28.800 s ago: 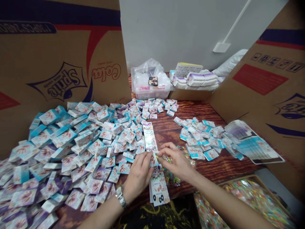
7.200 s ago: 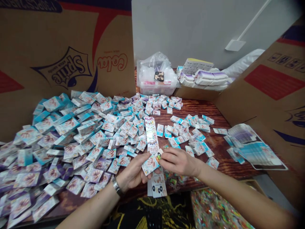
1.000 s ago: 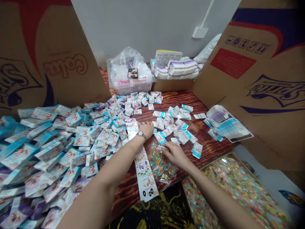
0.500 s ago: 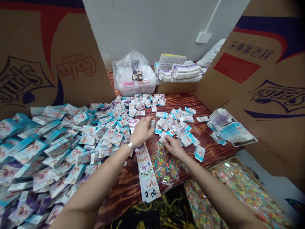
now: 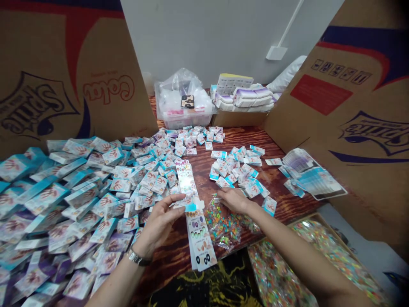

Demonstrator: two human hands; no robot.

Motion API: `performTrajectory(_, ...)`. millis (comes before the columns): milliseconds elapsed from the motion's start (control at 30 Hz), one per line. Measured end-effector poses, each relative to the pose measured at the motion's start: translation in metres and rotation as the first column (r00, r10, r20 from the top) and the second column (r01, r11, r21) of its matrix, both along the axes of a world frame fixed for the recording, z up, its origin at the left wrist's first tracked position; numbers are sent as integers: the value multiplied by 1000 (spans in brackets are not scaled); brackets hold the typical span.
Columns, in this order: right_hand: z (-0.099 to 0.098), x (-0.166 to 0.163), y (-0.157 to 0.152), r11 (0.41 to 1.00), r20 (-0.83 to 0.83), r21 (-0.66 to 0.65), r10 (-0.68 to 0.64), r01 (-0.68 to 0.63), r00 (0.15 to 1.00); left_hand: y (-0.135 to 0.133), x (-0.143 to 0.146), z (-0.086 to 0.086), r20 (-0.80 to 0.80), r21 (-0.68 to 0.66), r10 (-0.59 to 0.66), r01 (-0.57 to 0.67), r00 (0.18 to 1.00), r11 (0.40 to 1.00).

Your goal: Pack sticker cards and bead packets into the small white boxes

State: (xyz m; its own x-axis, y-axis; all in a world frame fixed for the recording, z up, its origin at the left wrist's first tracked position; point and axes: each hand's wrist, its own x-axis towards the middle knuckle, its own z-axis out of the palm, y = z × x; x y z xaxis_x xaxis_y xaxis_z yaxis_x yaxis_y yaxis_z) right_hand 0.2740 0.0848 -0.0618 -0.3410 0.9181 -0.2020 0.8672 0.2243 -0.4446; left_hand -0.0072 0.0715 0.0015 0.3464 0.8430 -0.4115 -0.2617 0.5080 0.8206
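Our left hand was open, its fingers just by a small box on a long card. The card ran straight away from us, nearer that hand. Our right hand lay curled at a bag of beads, maybe holding nothing; we could not tell. More boxes lay past it.

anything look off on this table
The Sprite cartons standing around the table are upside down, so their logos read inverted. The small boxes at left also lie in a loose, jumbled heap, tilted every way rather than stacked.
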Motion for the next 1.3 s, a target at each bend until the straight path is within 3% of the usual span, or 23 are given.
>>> performTrajectory(233,-6,14,1,985,-111,-3,-175,175,978,-16,-6,-13,29,-106,21,-18,999,994)
performTrajectory(400,-14,2,3,978,-160,-4,-206,208,965,-26,-3,-11,64,-160,-46,56,997,986)
performTrajectory(600,-5,-9,0,997,-77,33,-68,71,995,-32,-3,-17,17,-13,-97,98,995,995)
performTrajectory(867,8,5,17,993,38,13,118,-119,992,-33,-4,-19,-111,95,-126,137,986,986)
performTrajectory(1067,1,-12,24,985,110,-37,171,-168,979,-35,0,-23,-216,170,-119,157,969,973)
performTrajectory(1200,-4,-19,21,991,139,-6,134,-135,981,-35,-3,-34,-373,339,-50,187,926,922)
performTrajectory(1300,9,-18,15,993,126,30,110,-115,986,-33,-8,-38,-526,465,41,248,849,850)
